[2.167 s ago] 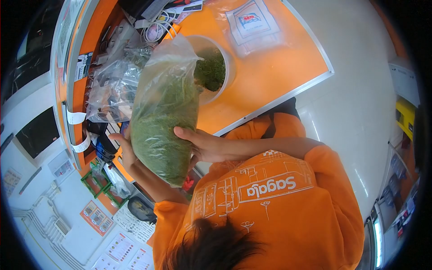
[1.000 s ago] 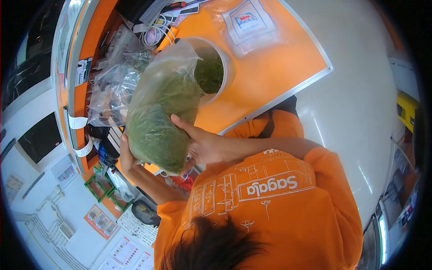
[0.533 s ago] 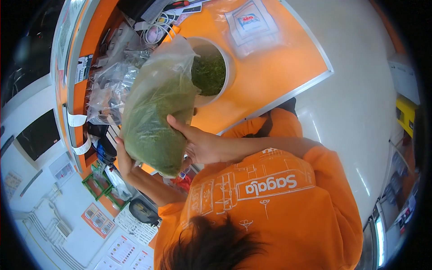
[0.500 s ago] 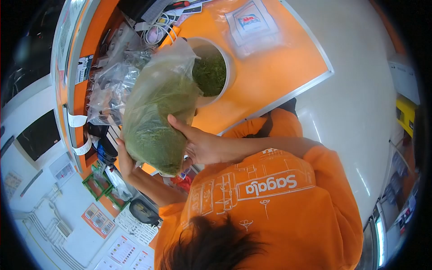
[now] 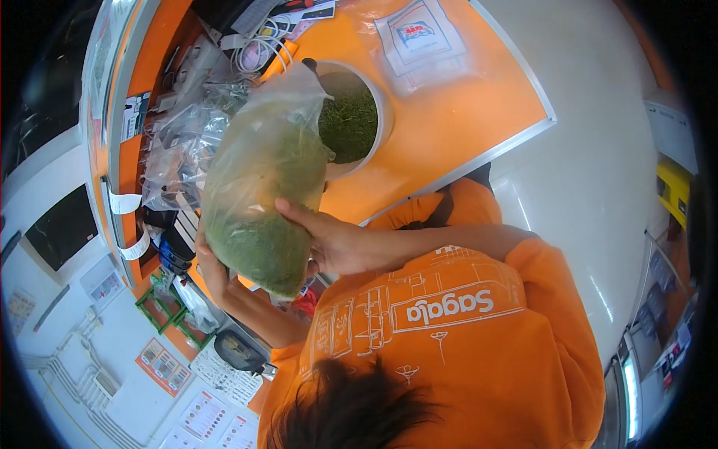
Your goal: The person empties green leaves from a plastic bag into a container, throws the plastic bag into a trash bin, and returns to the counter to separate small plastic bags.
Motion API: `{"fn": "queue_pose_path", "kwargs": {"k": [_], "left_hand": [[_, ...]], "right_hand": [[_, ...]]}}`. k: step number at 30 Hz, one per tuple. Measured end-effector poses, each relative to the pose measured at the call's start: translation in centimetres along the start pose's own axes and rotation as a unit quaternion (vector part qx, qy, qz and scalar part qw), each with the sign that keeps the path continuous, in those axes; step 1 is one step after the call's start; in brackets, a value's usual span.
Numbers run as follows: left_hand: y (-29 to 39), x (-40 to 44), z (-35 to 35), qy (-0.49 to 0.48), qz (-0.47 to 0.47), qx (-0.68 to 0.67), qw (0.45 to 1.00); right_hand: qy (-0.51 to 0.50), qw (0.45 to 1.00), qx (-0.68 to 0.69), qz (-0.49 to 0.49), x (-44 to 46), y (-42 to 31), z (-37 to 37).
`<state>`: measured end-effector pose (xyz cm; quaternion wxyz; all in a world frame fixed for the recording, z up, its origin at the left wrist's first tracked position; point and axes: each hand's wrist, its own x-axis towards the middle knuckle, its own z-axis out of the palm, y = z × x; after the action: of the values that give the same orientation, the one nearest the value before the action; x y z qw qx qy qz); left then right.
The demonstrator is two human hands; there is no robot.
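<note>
A clear plastic bag (image 5: pixel 258 176) bulges with finely shredded green plant material, packed mostly at its lower end. My left hand (image 5: pixel 212 271) cups the bag's lower left side, its fingers partly hidden behind it. My right hand (image 5: pixel 329 233) grips the lower right side, thumb lying across the front. The bag's upper end leans against the rim of a white tub (image 5: pixel 384 112). Inside the tub lies more dark green shredded plant material (image 5: pixel 348 123).
The orange table (image 5: pixel 479 90) has a metal edge on the right. A printed plastic packet (image 5: pixel 420 37) lies at the back. Crumpled clear bags (image 5: pixel 183 153), a coiled white cable (image 5: pixel 258 54) and papers crowd the left side. A green rack (image 5: pixel 161 307) stands lower left.
The bag's lower end has shifted slightly down and left, with the left hand moving along. The plastic at its middle looks looser, and the green material sits lower.
</note>
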<state>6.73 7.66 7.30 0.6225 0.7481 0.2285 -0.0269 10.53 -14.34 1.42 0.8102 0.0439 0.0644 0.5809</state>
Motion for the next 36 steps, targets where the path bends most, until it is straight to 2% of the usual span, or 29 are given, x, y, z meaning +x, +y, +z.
{"fn": "queue_pose_path", "kwargs": {"k": [4,7,10,12,14,17,20,23,26,29,32,36], "left_hand": [[-1.3,-0.8,-1.1,0.068,-0.053,-0.050,0.995],[-1.6,-0.7,-1.1,0.099,-0.075,-0.102,0.987],[-1.8,0.4,-1.2,0.097,-0.074,-0.079,0.989],[-1.5,1.1,-0.6,0.072,-0.024,-0.015,0.997],[1.2,1.0,2.4,0.035,0.068,0.074,0.994],[3.3,0.7,4.2,0.027,0.062,0.099,0.993],[2.9,0.4,3.8,-0.033,0.148,0.144,0.978],[3.6,0.1,5.5,-0.064,0.144,0.075,0.985],[3.0,-0.9,5.1,-0.120,0.199,0.134,0.963],[4.1,-1.5,6.0,-0.072,0.218,0.296,0.927],[4.3,-1.1,5.9,-0.039,0.288,0.408,0.866],[4.5,-0.3,6.2,-0.021,0.313,0.390,0.866]], "right_hand": [[-0.047,0.999,-0.019,0.018,-0.6,0.1,1.0],[-0.041,0.999,-0.033,0.013,-0.1,0.0,1.0],[-0.008,1.000,0.006,-0.014,0.1,0.0,0.7],[-0.010,0.999,0.010,-0.031,-0.3,-0.4,0.7],[-0.007,0.999,0.017,-0.045,-0.7,-0.7,0.8],[-0.014,0.998,0.035,-0.045,-0.8,-0.8,0.8],[-0.036,0.997,0.064,-0.039,-0.4,-0.7,0.0],[-0.040,0.993,0.093,-0.056,-0.5,-0.7,0.0],[-0.039,0.991,0.108,-0.062,-0.7,-0.8,0.1],[-0.039,0.991,0.110,-0.071,-0.5,-0.8,0.0],[-0.039,0.991,0.093,-0.091,-0.5,-1.1,-0.1],[-0.003,0.995,0.001,-0.099,-1.7,-1.6,-0.3]]}}
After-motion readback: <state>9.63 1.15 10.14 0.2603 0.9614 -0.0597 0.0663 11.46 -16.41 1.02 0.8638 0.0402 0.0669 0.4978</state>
